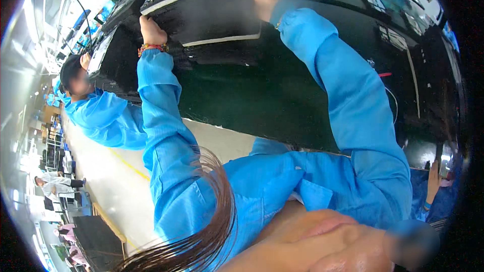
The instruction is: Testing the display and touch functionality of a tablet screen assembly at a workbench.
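At far left, a co-worker (103, 116) in blue sits beside your desk (242, 95). Your left hand (153, 31) meets the left edge of the black tray (217, 15), which lies between your hands; its fingers are largely hidden, so you can't tell their grip. Your right hand (263, 1), at the tray's right end, looks blurred, its fingers' hold equally unclear.

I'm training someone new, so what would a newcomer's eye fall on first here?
Probably the bright blue sleeves, reaching over the dark green tabletop. Next, the large black block with pale edges near the top, between the left grip and the blurred right grip.
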Tool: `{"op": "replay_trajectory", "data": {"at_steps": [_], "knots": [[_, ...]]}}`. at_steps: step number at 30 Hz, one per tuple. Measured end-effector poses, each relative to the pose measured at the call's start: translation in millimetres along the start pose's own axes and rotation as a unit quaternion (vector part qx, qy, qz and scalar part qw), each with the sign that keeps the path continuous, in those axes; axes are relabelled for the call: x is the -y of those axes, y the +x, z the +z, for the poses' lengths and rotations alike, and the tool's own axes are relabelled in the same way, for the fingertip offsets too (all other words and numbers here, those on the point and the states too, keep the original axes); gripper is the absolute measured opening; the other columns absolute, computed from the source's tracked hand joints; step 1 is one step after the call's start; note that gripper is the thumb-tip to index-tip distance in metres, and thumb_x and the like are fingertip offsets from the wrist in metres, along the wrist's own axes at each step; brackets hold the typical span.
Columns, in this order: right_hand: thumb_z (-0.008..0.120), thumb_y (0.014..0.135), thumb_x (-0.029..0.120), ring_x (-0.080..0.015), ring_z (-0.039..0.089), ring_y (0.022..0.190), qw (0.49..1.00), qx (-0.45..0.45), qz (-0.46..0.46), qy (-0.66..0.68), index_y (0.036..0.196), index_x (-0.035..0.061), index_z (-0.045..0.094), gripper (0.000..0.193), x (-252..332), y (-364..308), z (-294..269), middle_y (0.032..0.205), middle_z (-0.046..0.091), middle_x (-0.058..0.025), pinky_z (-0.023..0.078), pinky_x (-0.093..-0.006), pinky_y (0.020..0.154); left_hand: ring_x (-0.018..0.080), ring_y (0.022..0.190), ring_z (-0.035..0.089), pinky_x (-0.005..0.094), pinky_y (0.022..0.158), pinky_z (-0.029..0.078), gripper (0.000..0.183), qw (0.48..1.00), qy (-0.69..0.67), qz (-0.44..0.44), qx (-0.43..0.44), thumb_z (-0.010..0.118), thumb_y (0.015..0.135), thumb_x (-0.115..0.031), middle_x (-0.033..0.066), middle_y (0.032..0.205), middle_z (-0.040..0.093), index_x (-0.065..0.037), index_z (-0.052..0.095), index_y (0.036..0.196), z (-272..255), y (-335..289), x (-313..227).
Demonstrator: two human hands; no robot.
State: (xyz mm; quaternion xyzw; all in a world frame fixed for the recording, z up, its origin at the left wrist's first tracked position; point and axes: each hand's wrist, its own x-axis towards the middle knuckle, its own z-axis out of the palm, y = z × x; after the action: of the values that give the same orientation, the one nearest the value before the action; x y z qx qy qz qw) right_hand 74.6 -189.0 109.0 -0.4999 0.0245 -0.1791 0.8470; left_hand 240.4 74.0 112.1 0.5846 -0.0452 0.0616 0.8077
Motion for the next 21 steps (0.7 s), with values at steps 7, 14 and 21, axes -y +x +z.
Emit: {"op": "replay_trajectory", "data": {"at_steps": [7,14,21], "knots": [[0.036,0.097,0.032,-0.0331,0.028,0.132,0.977,-0.004,0.014,-0.213,0.138,0.0082,0.033,0.047,-19,44,-11,0.145,0.028,-0.0149,0.025,-0.0432,0.108,0.0116,0.041,0.036,0.029,0.037,0.03,0.027,0.997,-0.064,-0.028,0.03,0.039,0.092,-0.03,-0.0039,0.055,0.044,-0.018,0.052,0.072,-36,25,7],[0.033,0.094,0.05,-0.026,0.05,0.11,0.971,0.095,-0.165,-0.142,0.124,-0.0009,0.049,0.061,0,36,-1,0.124,0.053,-0.014,0.039,-0.0344,0.091,0.0096,0.038,0.035,0.0266,0.034,0.025,0.038,0.998,0.03,-0.024,0.048,0.053,0.088,-0.047,-0.0034,0.049,0.039,-0.018,0.044,0.065,0,5,-32],[0.034,0.095,0.04,-0.0318,0.046,0.117,0.905,0.064,-0.246,-0.34,0.12,-0.004,0.05,0.053,4,47,18,0.123,0.052,-0.0217,0.035,-0.0352,0.096,0.0329,0.089,0.057,0.0373,0.082,0.046,0.06,0.833,0.501,0.235,0.018,0.057,0.076,0.003,0.0166,0.095,0.06,-0.001,0.035,0.132,-48,73,-18]]}}
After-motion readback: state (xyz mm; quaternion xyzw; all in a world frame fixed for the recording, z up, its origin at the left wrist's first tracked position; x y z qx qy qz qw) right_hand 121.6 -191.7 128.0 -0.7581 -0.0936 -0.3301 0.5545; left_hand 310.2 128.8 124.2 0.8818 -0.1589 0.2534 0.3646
